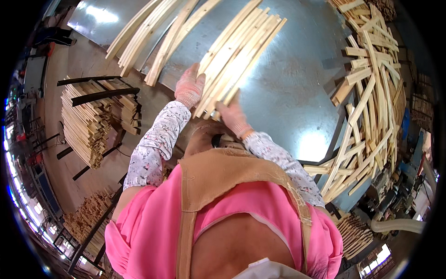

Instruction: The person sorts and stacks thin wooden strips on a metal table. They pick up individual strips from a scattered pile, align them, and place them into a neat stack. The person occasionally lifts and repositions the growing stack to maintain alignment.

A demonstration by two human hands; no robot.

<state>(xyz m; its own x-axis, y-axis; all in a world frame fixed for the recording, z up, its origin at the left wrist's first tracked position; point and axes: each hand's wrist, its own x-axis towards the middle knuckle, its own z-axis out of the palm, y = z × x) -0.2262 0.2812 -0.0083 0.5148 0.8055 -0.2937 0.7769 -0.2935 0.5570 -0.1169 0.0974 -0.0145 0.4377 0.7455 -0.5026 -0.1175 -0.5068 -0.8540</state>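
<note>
Pale, thin wooden slats (237,56), fanned bundle

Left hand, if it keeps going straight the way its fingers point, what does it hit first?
The left hand points up-table along the bundle of wooden slats it grips. Beyond its fingertips probably lies bare metal tabletop, then the second slat pile; depth is unclear.

Two gloved hands, left (189,86) and right (233,116), are showing; one metal table (297,83) is bearing three groups of wooden slats (239,56); one stacked slat pile (86,121) is standing left.
</note>
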